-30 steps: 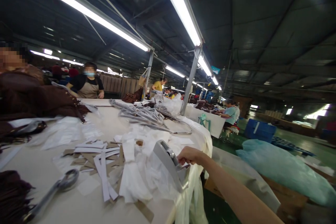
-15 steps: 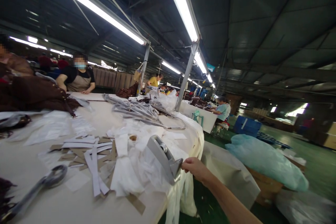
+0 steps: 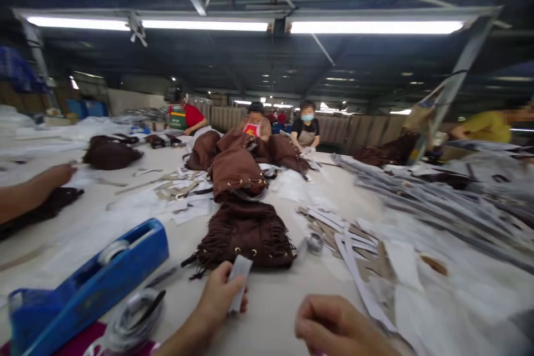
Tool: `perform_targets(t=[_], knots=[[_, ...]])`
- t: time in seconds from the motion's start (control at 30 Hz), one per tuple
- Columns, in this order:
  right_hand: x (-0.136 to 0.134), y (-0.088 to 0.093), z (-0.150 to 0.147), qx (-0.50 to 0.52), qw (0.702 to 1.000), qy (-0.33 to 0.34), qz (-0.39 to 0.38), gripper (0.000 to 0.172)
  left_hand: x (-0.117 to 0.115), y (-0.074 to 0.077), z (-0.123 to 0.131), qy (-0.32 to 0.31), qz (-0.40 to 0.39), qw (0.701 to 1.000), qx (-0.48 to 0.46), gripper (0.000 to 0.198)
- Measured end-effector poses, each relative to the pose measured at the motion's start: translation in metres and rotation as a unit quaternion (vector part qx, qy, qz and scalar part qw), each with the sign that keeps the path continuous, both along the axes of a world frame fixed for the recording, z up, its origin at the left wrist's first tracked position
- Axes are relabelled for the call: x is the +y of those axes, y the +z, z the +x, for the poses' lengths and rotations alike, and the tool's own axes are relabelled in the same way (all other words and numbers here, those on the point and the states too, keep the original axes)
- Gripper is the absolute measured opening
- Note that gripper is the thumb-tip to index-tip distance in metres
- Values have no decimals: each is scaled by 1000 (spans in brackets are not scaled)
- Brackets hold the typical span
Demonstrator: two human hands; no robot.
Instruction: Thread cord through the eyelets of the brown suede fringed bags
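Note:
My left hand (image 3: 221, 292) is closed around a flat light-grey strip (image 3: 241, 278), which stands up out of the fist. Just beyond it lies a dark brown fringed bag (image 3: 250, 233) with metal eyelets. Low on the right, my right hand (image 3: 340, 325) is blurred, its fingers curled in; whatever they may hold is hidden. To my left stands a blue tape dispenser (image 3: 95, 283) with a pale roll in it. A coiled, plastic-wrapped strap (image 3: 136, 317) sits between the dispenser and my left forearm.
More brown bags (image 3: 237, 169) are piled farther up the table. Paper and card strips (image 3: 354, 250) lie at right, beside white wrapping (image 3: 417, 295) and long plastic-wrapped straps (image 3: 438, 206). A co-worker's arm (image 3: 37, 192) reaches in from the left. Several people work across the table.
The view has swung left, from the grey tape dispenser at the table edge to the bags. My right hand has left that dispenser. My left hand has come into view with the strip.

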State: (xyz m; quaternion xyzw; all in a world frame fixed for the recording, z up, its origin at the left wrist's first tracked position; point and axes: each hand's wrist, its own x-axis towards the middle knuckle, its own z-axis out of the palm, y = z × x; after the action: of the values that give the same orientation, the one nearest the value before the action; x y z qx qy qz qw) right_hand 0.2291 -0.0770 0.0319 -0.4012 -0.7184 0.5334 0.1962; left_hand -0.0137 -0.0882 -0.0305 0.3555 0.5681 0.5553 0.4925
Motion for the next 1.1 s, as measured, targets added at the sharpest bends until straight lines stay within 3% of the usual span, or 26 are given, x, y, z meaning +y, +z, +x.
perform_targets(t=[0.1,0.2,0.37,0.6,0.83,0.9,1.1], knots=[[22,12,-76,29,996,39,73,20,5,-1,11,-1,6,1000,-11,30],[46,-3,-100,-10,994,41,106,17,7,-3,14,-23,9,999,-26,28],[61,-25,-104,-54,993,33,97,16,4,-2,8,-48,0,999,-22,24],[58,-23,-111,-73,992,-14,106,16,0,6,7,-71,7,997,-6,29],[52,-14,-99,-42,999,-16,-31,7,2,4,10,-45,16,999,-23,42],[51,-17,-94,-27,997,-32,-60,13,2,3,10,-49,7,998,-32,44],[47,-40,-104,43,995,-81,-38,20,1,7,7,-75,-12,995,-61,58]])
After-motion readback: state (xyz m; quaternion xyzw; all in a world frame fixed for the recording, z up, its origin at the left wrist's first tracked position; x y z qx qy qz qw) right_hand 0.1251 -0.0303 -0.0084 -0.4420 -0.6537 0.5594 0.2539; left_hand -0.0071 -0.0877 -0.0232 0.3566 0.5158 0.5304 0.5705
